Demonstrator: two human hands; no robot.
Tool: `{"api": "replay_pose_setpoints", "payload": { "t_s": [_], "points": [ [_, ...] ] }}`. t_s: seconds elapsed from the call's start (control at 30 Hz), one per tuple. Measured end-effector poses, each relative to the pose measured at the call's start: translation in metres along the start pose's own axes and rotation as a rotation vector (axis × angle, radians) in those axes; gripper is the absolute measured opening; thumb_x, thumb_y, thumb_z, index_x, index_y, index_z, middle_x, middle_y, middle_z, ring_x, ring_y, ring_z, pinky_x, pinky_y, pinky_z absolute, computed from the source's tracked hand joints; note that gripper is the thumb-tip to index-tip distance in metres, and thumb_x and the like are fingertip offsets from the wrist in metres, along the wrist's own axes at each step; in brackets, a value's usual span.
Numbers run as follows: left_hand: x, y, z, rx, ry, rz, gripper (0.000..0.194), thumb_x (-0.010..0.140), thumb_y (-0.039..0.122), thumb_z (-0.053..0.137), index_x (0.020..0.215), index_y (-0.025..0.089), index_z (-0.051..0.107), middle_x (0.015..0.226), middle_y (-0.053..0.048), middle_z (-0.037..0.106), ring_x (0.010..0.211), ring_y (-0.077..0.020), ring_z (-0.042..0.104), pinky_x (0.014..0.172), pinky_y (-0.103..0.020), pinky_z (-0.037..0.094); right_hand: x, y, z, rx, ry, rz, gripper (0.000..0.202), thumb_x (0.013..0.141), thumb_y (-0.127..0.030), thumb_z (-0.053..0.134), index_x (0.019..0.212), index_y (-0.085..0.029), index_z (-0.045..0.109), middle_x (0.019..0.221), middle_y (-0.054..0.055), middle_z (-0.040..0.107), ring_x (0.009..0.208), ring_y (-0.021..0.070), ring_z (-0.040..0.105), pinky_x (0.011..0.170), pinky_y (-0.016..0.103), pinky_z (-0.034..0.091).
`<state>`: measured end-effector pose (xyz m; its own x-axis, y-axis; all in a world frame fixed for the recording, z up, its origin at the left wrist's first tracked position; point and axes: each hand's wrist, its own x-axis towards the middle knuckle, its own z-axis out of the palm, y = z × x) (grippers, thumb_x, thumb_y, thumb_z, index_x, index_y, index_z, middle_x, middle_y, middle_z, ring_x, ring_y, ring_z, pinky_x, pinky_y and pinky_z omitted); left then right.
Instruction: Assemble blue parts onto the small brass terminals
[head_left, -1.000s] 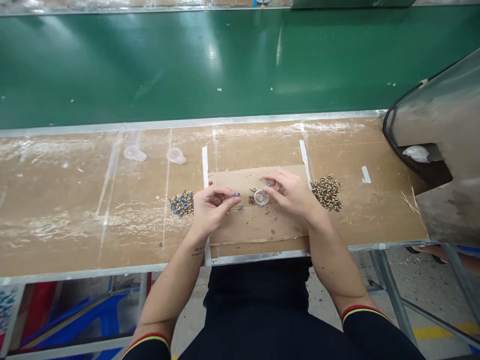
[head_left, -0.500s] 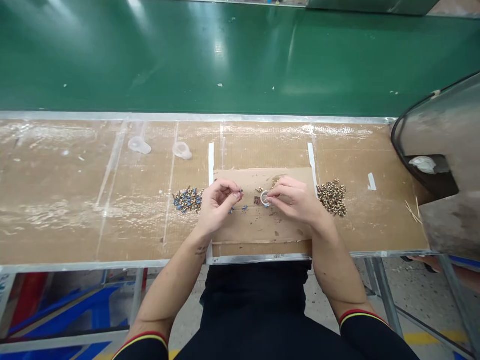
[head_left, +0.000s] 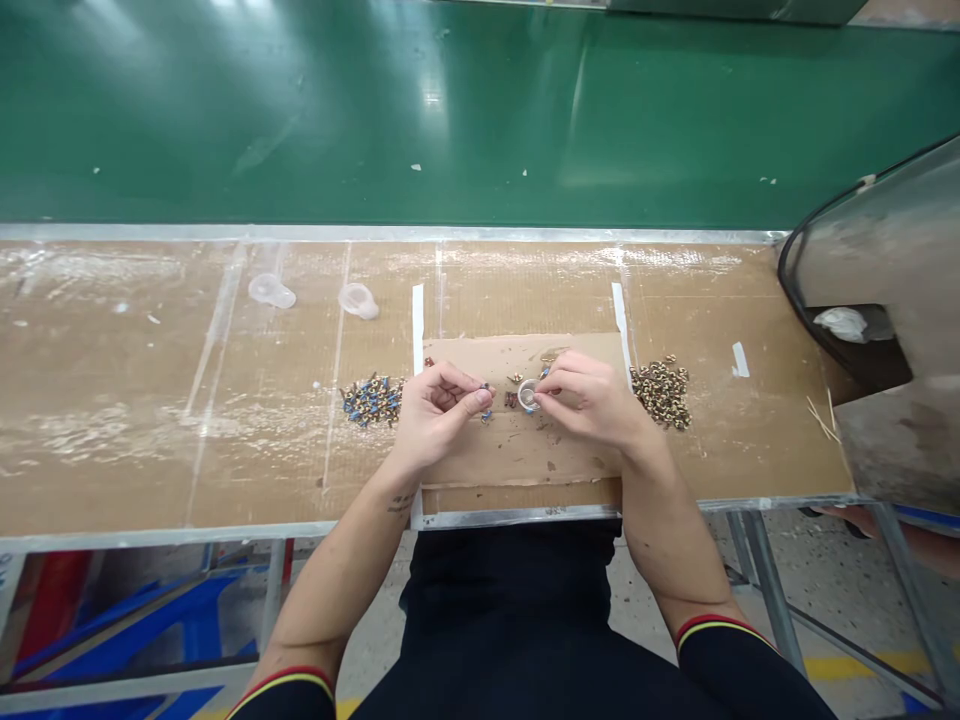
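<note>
1. Pinching with thumb and forefinger, the left hand (head_left: 435,408) holds a tiny blue-tipped metal piece (head_left: 485,391); its other fingers are curled.
2. Closing its fingertips on a small clear plastic ring-shaped cup (head_left: 528,394), the right hand (head_left: 592,400) steadies it on the brown cardboard sheet (head_left: 517,460).
3. Both parts look light, rigid and easily dropped; rim and shank seem the best places to grip.
4. Blue-tipped pieces (head_left: 369,400) lie in a pile to the left, brass ones (head_left: 660,392) to the right.

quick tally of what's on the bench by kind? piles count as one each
Piles of blue-and-brass parts: 1
Piles of brass parts: 1
Clear plastic caps at the back, near and: 2
Small clear cup between the hands: 1
Cardboard mats: 1
Total: 6
</note>
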<state>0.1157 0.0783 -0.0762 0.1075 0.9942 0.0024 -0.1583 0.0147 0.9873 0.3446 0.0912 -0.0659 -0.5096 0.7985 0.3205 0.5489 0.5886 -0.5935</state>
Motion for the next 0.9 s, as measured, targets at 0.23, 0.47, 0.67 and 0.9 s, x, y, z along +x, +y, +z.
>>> {"api": "replay_pose_setpoints", "payload": {
  "t_s": [0.23,0.47,0.67,0.9],
  "points": [
    [-0.003,0.001,0.004,0.009,-0.043,0.035,0.03,0.078,0.041,0.085,0.084,0.017,0.069,0.078,-0.006,0.077,0.075,-0.0192,0.078,0.064,-0.026,0.065,0.001,-0.002,-0.001,-0.027,0.011,-0.001,0.022,0.096,-0.025,0.058,0.077,-0.021,0.068,0.073,0.004,0.066,0.073,0.0186,0.062,0.067,0.033,0.051],
    [-0.008,-0.006,0.008,0.177,-0.064,0.244,0.015,0.086,0.034,0.078,0.081,0.019,0.075,0.083,-0.006,0.08,0.077,-0.0196,0.078,0.072,-0.031,0.067,-0.001,-0.012,-0.01,0.119,0.495,0.035,0.016,0.095,-0.029,0.062,0.08,-0.024,0.066,0.068,0.001,0.066,0.059,0.0162,0.056,0.057,0.033,0.046],
    [-0.014,-0.011,0.012,0.275,-0.076,0.332,0.007,0.09,0.026,0.074,0.087,0.02,0.074,0.087,-0.005,0.08,0.081,-0.0184,0.078,0.075,-0.031,0.066,0.001,-0.027,0.001,0.243,0.626,-0.092,0.015,0.097,-0.033,0.062,0.084,-0.026,0.063,0.065,-0.001,0.063,0.054,0.0152,0.055,0.05,0.032,0.043],
    [-0.018,-0.016,0.013,0.243,-0.06,0.33,0.008,0.09,0.026,0.075,0.094,0.02,0.072,0.089,-0.005,0.08,0.082,-0.0175,0.078,0.073,-0.028,0.063,0.0,-0.03,0.005,0.338,0.57,-0.153,0.005,0.094,-0.021,0.065,0.092,-0.025,0.066,0.07,-0.001,0.067,0.059,0.0149,0.06,0.054,0.031,0.048]
  ]
}}
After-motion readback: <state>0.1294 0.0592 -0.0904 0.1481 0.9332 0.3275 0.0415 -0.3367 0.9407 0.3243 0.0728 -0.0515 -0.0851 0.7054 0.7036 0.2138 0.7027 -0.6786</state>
